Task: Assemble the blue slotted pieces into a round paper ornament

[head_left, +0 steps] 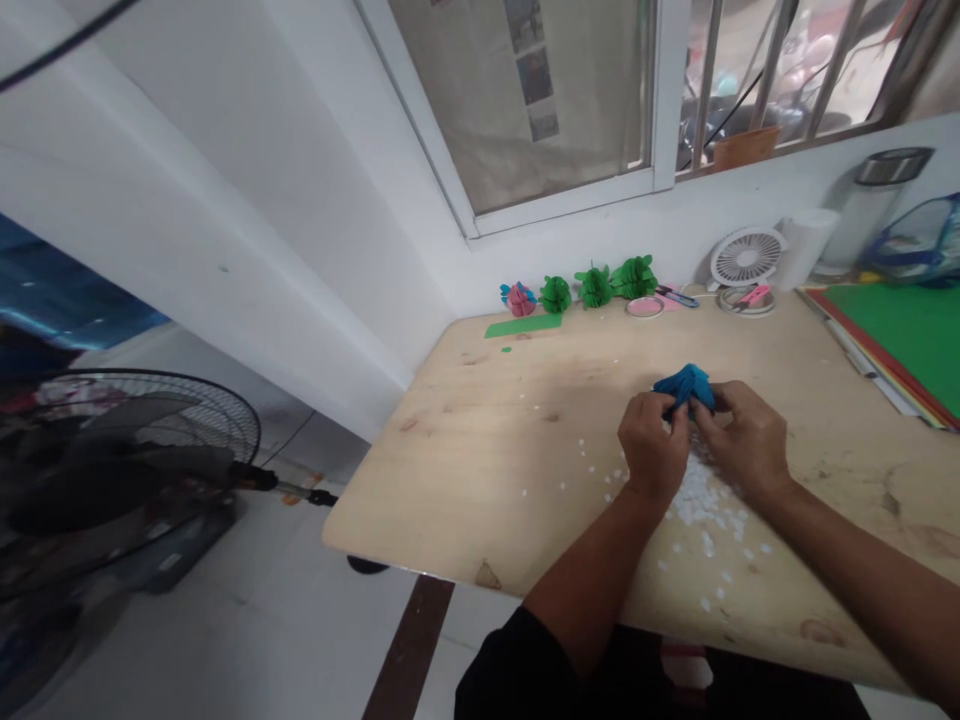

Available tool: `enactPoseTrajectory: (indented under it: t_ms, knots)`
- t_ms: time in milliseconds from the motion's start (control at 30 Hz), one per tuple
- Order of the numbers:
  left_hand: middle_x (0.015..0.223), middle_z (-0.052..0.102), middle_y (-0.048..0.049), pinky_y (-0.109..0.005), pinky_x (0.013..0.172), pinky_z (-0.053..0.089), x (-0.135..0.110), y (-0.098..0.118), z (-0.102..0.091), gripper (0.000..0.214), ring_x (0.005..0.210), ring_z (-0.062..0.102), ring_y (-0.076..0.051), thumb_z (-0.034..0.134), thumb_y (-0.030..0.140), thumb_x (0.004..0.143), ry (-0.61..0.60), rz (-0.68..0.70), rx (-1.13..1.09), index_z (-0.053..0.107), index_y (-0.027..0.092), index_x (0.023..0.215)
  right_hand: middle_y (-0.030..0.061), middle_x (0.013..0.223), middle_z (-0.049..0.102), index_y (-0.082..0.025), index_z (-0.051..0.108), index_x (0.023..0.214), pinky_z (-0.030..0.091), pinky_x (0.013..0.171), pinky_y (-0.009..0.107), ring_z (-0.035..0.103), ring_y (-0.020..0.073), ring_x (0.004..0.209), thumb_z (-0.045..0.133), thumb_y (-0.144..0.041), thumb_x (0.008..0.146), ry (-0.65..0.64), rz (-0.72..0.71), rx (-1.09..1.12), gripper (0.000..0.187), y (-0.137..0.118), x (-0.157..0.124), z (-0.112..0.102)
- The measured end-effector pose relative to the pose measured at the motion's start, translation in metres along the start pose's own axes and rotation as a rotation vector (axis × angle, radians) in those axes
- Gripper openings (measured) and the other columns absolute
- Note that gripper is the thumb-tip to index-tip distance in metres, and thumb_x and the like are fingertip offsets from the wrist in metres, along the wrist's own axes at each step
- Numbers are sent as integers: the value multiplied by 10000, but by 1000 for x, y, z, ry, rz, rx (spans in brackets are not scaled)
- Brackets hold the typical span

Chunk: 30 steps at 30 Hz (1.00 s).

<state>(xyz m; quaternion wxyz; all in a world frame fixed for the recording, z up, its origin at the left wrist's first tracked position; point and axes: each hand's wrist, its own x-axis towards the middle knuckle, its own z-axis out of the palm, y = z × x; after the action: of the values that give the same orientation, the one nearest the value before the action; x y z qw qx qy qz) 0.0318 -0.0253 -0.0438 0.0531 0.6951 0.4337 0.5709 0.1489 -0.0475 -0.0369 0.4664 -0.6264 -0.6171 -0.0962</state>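
Observation:
Between my two hands is a blue folded-paper piece (687, 382), raised a little over the wooden table. My left hand (654, 445) pinches its lower left side with thumb and fingers. On the right side, my right hand (746, 435) grips it too, fingers curled round its edge. Small white paper bits (701, 500) lie scattered on the tabletop under and in front of my hands. How the paper's folds meet between my fingertips is partly hidden.
Along the wall stand a pink-and-blue paper figure (519, 298) and green paper figures (595, 286). A green strip (523, 326), tape roll (645, 307), cutter (677, 296) and small fan (746, 258) sit nearby. Coloured sheets (900, 325) lie right; a floor fan (127, 450) stands left.

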Motion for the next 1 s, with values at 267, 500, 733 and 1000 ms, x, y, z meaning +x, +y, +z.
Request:
enactPoseTrajectory:
  t_ms: [267,500,733,1000]
  knots:
    - [743,696,-21,-251,693,528,-2,5,0,81,703,656,-142,670,107,784,-52,-29,-13,641,181,799,59,749,691,-219,671,813,489,638,343,639,215,665,576,-304,821,-5,99,43,128,-1,1,0]
    - [735,705,-31,-262,692,539,-1,6,-1,69,712,672,-155,667,113,793,-62,-25,-13,664,179,810,68,757,707,-220,684,828,502,629,359,649,224,644,564,-352,826,-49,148,105,178,0,2,-1]
    - [742,708,-30,-259,694,536,1,2,-2,63,708,667,-152,664,117,796,-63,-50,8,670,179,806,72,806,705,-203,679,902,504,641,348,656,222,672,547,-340,846,-123,112,123,198,-1,0,0]
    - [765,717,-26,-255,692,540,1,1,-1,84,700,666,-145,664,101,785,-119,-132,-17,684,178,814,107,878,687,-201,645,950,490,671,362,648,266,809,505,-315,879,-164,-102,-13,193,4,-3,3]
